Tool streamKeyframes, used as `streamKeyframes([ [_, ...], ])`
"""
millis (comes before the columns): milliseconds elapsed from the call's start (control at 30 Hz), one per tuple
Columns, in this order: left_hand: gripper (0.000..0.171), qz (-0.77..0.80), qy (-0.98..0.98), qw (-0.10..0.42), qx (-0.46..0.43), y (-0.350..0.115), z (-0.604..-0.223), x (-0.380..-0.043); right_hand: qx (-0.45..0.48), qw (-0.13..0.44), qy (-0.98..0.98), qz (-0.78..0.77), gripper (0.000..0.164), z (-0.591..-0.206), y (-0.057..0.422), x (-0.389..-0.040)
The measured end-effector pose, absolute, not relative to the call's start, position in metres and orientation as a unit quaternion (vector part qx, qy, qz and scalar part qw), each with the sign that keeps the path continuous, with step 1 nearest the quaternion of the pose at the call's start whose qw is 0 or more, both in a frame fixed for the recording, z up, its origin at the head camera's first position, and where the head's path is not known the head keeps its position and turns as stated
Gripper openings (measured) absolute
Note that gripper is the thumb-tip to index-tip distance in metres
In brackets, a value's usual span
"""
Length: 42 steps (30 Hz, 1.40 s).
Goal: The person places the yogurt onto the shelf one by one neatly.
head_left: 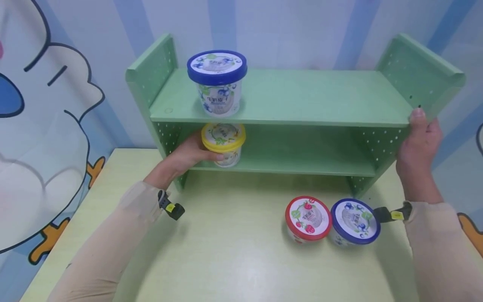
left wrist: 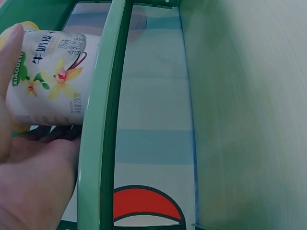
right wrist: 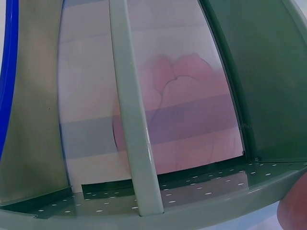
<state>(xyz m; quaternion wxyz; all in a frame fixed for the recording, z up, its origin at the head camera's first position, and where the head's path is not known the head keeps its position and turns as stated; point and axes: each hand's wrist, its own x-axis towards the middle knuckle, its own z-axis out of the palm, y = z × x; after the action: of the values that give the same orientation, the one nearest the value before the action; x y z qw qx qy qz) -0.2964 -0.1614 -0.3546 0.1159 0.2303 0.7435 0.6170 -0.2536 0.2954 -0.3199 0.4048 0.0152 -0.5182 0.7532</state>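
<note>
Here, left hand [head_left: 191, 151] curls round yellow-lidded tub [head_left: 225, 143]

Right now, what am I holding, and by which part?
Your left hand grips the yellow-lidded cup around its side; your right hand holds the green shelf by the front edge of its right panel.

Rack [head_left: 422, 71] on table [head_left: 234, 260]; tub [head_left: 219, 98] on top shelf [head_left: 309, 98], second tub [head_left: 225, 138] beneath; tub pair [head_left: 337, 222] front-right.
</note>
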Motion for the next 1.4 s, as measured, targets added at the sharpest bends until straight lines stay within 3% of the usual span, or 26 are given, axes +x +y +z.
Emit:
streamKeyframes([
  [400, 0.088, 0.631, 0.72, 0.114, 0.265, -0.169, -0.356, -0.295, 0.024, 0.4, -0.511, 0.761, 0.016, -0.321, 0.294, -0.254],
  [600, 0.103, 0.654, 0.695, 0.104, 0.282, -0.176, -0.359, -0.292, 0.013, 0.412, -0.514, 0.752, 0.016, -0.321, 0.294, -0.255],
  [767, 0.121, 0.665, 0.676, 0.071, 0.311, -0.178, -0.362, -0.289, 0.013, 0.414, -0.511, 0.753, 0.016, -0.321, 0.293, -0.256],
  [1400, 0.132, 0.669, 0.689, -0.016, 0.276, -0.188, -0.365, -0.269, -0.008, 0.399, -0.521, 0.755, 0.013, -0.318, 0.295, -0.254],
])
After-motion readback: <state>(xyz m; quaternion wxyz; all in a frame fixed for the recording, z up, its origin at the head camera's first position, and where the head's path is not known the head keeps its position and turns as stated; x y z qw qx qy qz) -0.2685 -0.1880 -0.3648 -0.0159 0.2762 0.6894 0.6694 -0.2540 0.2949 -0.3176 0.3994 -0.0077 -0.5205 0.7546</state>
